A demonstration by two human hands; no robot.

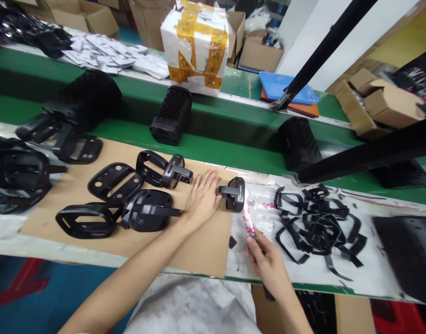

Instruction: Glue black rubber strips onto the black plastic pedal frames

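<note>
On a brown cardboard sheet (206,253), my left hand (203,197) lies over the narrow arm of a black plastic part (235,194). The arm runs between my thumb and fingers, and its far end is hidden under the palm. My right hand (268,262), to the right of the sheet, is closed round a slim tool (248,220) with a white-and-pink front portion and a dark lower end; its exact kind is unclear. Several similar black parts lie left of my left hand, among them a flat slotted plate (116,183) and a rounded piece with a strap (152,208).
Black curved strips (324,227) lie piled at the right. Black perforated housings (173,113) stand along the green bench (226,137). Behind them is a taped white box (195,48). A dark pole (365,155) slants in from the right. More black parts (20,171) sit far left.
</note>
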